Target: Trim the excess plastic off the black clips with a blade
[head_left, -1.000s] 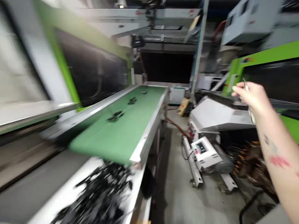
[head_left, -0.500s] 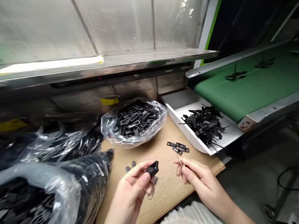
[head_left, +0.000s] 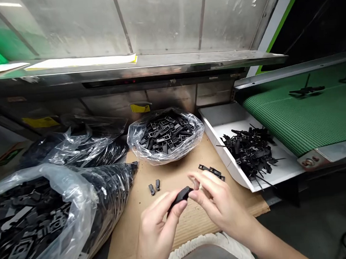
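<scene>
My left hand pinches a black plastic part between thumb and fingers, above the cardboard. Close on its right, my right hand is closed, with thumb and fingertips at the far end of this part. Something small and pale shows among the right fingers, too hidden to name. Left of the hands, two small black pieces lie on the cardboard. Several flat black rectangular pieces rest just beyond my right hand, which partly covers them.
A plastic-lined container full of black parts stands behind the hands. Large clear bags of black parts crowd the left. At right, a white tray holds black moulded pieces below a green conveyor belt. A metal shelf spans the back.
My right hand has come leftward to the black part in my left hand. That part is now turned and more tilted. The camera view has swung left.
</scene>
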`<state>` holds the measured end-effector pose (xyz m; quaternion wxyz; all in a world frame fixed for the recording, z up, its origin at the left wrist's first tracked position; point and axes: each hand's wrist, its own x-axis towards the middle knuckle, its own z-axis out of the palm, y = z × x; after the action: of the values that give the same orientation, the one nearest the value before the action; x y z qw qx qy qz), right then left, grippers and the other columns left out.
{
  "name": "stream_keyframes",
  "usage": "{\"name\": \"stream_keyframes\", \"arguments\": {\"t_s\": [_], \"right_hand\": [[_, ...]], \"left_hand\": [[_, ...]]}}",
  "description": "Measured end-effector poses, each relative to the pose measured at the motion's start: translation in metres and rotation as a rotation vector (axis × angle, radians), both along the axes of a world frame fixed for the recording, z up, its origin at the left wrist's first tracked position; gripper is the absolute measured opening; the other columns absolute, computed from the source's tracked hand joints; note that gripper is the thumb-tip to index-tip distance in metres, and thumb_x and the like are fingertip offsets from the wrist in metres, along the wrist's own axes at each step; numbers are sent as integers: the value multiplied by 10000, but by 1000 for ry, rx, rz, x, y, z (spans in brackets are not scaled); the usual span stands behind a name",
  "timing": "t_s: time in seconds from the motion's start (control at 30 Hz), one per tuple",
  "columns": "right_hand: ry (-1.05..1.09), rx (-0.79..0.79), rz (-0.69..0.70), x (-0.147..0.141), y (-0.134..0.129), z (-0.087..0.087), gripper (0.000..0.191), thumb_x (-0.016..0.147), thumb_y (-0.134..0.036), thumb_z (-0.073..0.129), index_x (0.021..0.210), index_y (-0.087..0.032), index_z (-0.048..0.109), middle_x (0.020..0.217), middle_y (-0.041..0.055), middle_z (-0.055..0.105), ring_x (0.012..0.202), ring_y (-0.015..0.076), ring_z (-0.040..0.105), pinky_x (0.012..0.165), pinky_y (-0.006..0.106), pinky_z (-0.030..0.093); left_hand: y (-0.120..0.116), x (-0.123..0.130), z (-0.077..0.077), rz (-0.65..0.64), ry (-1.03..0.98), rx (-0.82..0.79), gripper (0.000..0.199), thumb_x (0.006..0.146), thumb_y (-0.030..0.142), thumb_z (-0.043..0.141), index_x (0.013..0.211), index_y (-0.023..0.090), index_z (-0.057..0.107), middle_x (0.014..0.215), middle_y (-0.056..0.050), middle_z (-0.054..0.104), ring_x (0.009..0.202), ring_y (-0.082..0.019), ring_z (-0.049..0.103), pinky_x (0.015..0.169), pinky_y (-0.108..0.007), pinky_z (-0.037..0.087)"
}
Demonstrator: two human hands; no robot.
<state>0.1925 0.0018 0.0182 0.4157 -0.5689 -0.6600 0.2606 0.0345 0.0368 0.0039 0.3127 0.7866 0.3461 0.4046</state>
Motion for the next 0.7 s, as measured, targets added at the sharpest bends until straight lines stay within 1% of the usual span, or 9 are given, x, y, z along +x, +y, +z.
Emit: {"name": "stream_keyframes", "arguments": {"t_s": [0.03, 0.07, 0.1, 0.17, 0.23, 0.4, 0.53, 0.7], "right_hand": [[-69, 24, -13, 4, -2, 1, 302, 894, -251, 427, 1155, -134, 522, 881, 79, 591, 772, 183, 547, 672, 299, 457], [-127, 60, -25, 7, -5, 1, 314, 905, -242, 401, 1177, -121, 504, 884, 91, 595, 792, 197, 550, 683, 318, 457], [-171, 106, -35, 9, -7, 0, 302, 912, -223, 382, 1158, -113, 518, 857, 93, 600, 782, 203, 552, 675, 327, 456], [-218, 211, -42, 12, -11, -2, 255, 906, -176, 387, 1069, -114, 573, 785, 83, 606, 710, 192, 554, 633, 316, 454], [-238, 284, -43, 12, -13, -6, 209, 885, -144, 436, 1014, -115, 598, 754, 77, 611, 670, 179, 551, 613, 300, 452], [-244, 365, -30, 11, -11, -8, 188, 861, -109, 482, 1005, -88, 602, 749, 90, 617, 662, 170, 549, 604, 286, 452], [-274, 364, -16, 11, -9, -6, 191, 865, -115, 482, 988, -65, 619, 699, 88, 607, 642, 168, 542, 587, 283, 447], [-305, 355, -15, 8, -12, -4, 200, 877, -138, 468, 950, -66, 640, 666, 79, 598, 596, 156, 527, 552, 273, 433]], "left_hand": [[-1, 1, 0, 23, 2, 67, 217, 821, 124, 535, 1015, 192, 606, 772, 14, 648, 614, -70, 607, 575, -128, 480], [-2, 3, -1, 53, 4, 152, 247, 817, 101, 537, 1047, 167, 598, 832, -12, 651, 694, -82, 614, 633, -141, 483], [-3, 4, -2, 81, 9, 237, 271, 804, 74, 548, 1063, 139, 595, 867, -33, 650, 755, -93, 611, 684, -155, 479], [-6, 6, -4, 140, 17, 379, 297, 767, 19, 580, 1054, 93, 601, 888, -57, 645, 805, -105, 595, 736, -180, 469], [-8, 8, -5, 185, 29, 449, 306, 742, -19, 594, 1037, 63, 608, 883, -67, 642, 812, -109, 586, 747, -196, 467], [-12, 9, -8, 217, 57, 499, 323, 734, -40, 595, 1045, 48, 607, 892, -78, 644, 807, -117, 587, 731, -228, 477], [-16, 10, -10, 222, 73, 486, 347, 723, -56, 598, 1056, 43, 604, 894, -88, 641, 817, -130, 589, 719, -247, 480], [-19, 10, -10, 235, 75, 478, 341, 719, -57, 603, 1047, 36, 611, 877, -87, 640, 805, -124, 590, 711, -238, 472]]}}
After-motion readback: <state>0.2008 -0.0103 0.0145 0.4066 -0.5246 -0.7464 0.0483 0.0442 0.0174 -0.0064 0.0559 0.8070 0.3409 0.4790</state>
